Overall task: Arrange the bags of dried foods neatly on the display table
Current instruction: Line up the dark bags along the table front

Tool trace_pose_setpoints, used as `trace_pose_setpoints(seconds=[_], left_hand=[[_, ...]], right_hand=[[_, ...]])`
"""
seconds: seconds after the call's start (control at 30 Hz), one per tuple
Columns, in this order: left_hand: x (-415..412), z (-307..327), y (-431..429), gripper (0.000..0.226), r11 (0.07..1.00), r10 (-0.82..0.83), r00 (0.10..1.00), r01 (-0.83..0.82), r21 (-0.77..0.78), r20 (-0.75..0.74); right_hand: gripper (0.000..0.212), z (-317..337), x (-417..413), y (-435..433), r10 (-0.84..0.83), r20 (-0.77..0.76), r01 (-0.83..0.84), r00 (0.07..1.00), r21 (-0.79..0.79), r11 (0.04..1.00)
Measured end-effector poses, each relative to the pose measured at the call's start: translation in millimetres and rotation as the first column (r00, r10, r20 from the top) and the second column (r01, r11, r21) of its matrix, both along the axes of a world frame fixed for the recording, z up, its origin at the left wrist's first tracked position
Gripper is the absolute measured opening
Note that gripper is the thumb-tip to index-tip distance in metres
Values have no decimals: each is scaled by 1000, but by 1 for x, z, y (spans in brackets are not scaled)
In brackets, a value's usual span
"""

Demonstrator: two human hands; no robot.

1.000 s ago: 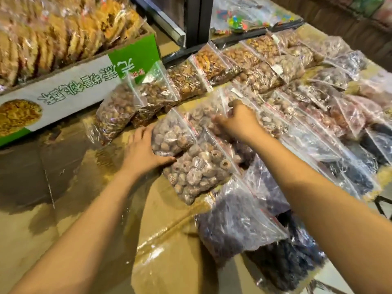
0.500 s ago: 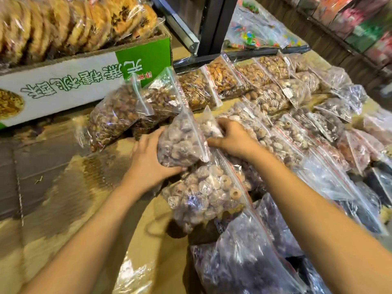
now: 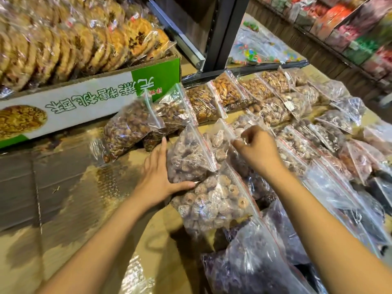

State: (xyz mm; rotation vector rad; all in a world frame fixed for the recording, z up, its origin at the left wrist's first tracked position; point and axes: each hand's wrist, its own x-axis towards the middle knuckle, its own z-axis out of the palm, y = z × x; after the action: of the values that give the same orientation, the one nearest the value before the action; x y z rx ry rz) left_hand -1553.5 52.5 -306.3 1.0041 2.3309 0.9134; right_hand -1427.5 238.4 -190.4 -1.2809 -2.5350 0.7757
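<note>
A clear zip bag of pale dried fruit point(image 3: 188, 158) stands tilted at the middle of the display table point(image 3: 67, 187). My left hand point(image 3: 159, 177) cups its left side and bottom, thumb under the bag. My right hand point(image 3: 256, 149) pinches the plastic top of the bag behind it point(image 3: 220, 136). A second bag of ring-shaped dried fruit point(image 3: 214, 202) lies just below, partly under the held bag. Rows of other bags of brown nuts point(image 3: 224, 92) and dark dried foods point(image 3: 331, 134) spread to the right and back.
A green and white cardboard box point(image 3: 89, 102) full of wrapped round cakes stands at the back left. A dark metal post point(image 3: 224, 32) rises behind the bags. Bags of purple dried fruit point(image 3: 250, 264) lie near the front. Shelves of coloured packets point(image 3: 350, 28) line the far right.
The bag of pale dried fruit has been lifted off the pile and stood up between my hands. My right hand has slid from the pile to the bag tops.
</note>
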Motion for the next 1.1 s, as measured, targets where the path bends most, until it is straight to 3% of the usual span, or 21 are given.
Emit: trace_pose_setpoints(seconds=[0.03, 0.1, 0.17, 0.23, 0.3, 0.33, 0.4, 0.47, 0.57, 0.67, 0.73, 0.8, 0.93, 1.1], left_hand=[[7, -1, -6, 131, 997, 49, 999, -49, 63, -10], [33, -2, -20, 124, 956, 195, 981, -190, 225, 1], [69, -1, -34, 111, 900, 252, 965, -262, 348, 73], [101, -2, -40, 95, 893, 194, 980, -191, 408, 36], [117, -12, -41, 86, 904, 130, 982, -60, 423, -140], [120, -16, -40, 86, 910, 114, 973, -22, 415, -200], [118, -13, -35, 91, 929, 111, 978, -38, 369, -178], [111, -6, -29, 95, 950, 112, 978, -53, 306, -179], [100, 2, -20, 100, 980, 45, 951, 16, 197, -306], [102, 5, -19, 101, 991, -50, 939, 90, 104, -340], [114, 7, -26, 98, 980, -76, 930, 136, 144, -359], [133, 10, -34, 97, 967, -84, 944, 155, 203, -320], [185, 8, -46, 110, 957, -178, 956, 223, 187, -234], [236, -4, -52, 118, 973, -179, 960, 205, 107, -215]], right_hand=[[24, 3, 9, -10, 72, 122, -80, 990, 55, 995], [20, -1, 25, -27, 206, 261, -189, 943, -87, 978], [35, -13, 38, -39, 297, 305, -243, 905, -202, 949], [37, -23, 48, -39, 279, 235, -244, 931, -166, 956], [28, -26, 53, -33, 191, 47, -180, 980, -178, 967], [24, -26, 53, -29, 141, -49, -148, 989, -185, 972], [21, -26, 50, -24, 59, -176, -91, 983, -176, 980], [19, -28, 47, -26, 64, -138, -89, 988, -177, 980], [7, -28, 56, -33, 153, 12, -149, 988, -146, 978], [8, -12, 84, -35, 31, -148, -41, 988, -67, 997], [10, -3, 115, -38, -63, -244, 52, 968, -50, 997], [11, -6, 152, -46, -93, -233, 103, 968, 31, 994], [16, -24, 209, -83, 27, -105, -15, 994, 113, 994], [21, -41, 233, -120, 131, -131, -133, 983, -10, 991]])
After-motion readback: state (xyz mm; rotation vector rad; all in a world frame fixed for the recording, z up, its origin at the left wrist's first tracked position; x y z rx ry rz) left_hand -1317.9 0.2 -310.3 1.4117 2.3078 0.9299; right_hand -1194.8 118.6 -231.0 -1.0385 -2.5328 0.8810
